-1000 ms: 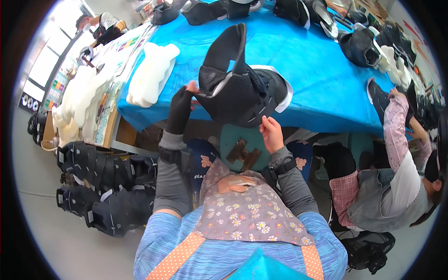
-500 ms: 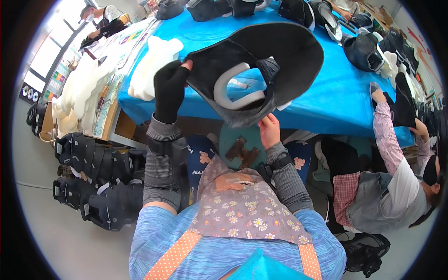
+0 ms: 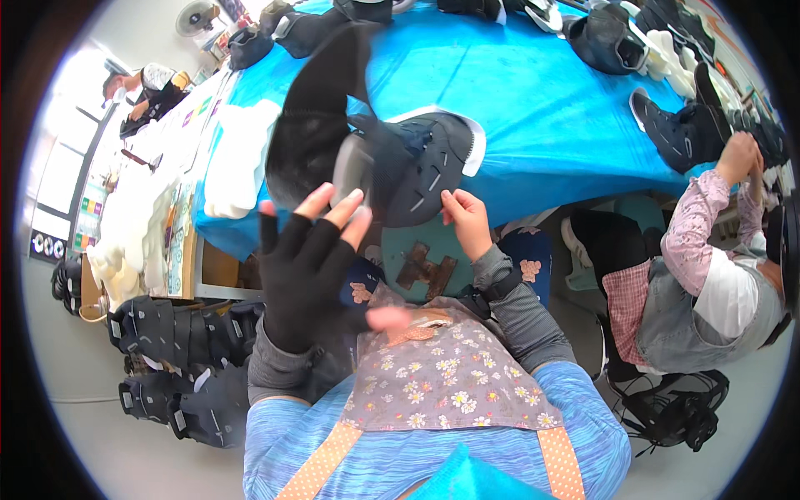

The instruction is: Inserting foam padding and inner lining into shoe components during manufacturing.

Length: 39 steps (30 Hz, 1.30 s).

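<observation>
A black boot-shaped piece (image 3: 417, 171) with slit-like white marks, a white edge at its far end and a tall black flap on its left is tilted up at the near edge of the table. A pale grey ring-shaped pad (image 3: 354, 171), smeared by motion, shows at its opening. My left hand (image 3: 308, 267), in a black fingerless glove, has its fingers spread just in front of the pad; whether the fingertips touch it I cannot tell. My right hand (image 3: 468, 221), bare, pinches the right edge of the piece between thumb and forefinger.
A blue sheet (image 3: 533, 142) covers the table. More black pieces (image 3: 604, 42) line its far side. White foam shapes (image 3: 237, 158) lie at its left. Stacked black pieces (image 3: 187, 333) stand low left. A co-worker (image 3: 708, 292) sits at the right, hands by another black piece.
The piece has turned from showing its wide opening to showing its marked outer side, and has shifted left. My left hand has let go of its edge and come nearer with fingers spread.
</observation>
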Each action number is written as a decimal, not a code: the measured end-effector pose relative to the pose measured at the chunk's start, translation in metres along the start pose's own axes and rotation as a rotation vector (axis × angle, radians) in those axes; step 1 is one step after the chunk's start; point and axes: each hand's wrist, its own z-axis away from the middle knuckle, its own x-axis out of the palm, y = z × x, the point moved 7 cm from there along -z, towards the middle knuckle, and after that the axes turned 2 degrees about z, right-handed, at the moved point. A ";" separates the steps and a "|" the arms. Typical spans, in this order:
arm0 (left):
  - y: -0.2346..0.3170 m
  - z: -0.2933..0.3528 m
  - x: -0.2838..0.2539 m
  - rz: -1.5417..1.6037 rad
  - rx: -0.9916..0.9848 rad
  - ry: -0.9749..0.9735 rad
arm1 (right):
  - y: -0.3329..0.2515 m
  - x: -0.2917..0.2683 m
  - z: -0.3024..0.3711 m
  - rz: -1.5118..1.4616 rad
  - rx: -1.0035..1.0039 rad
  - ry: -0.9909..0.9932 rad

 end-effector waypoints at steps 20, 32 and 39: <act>-0.095 0.016 0.080 0.664 -0.656 0.699 | -0.076 -0.046 -0.020 1.285 -0.594 0.350; -0.083 0.002 0.109 1.125 -0.788 0.737 | -0.078 -0.033 -0.046 1.015 -0.666 0.206; -0.090 0.013 0.109 1.185 -0.759 0.778 | -0.078 -0.041 -0.070 0.822 -0.487 0.050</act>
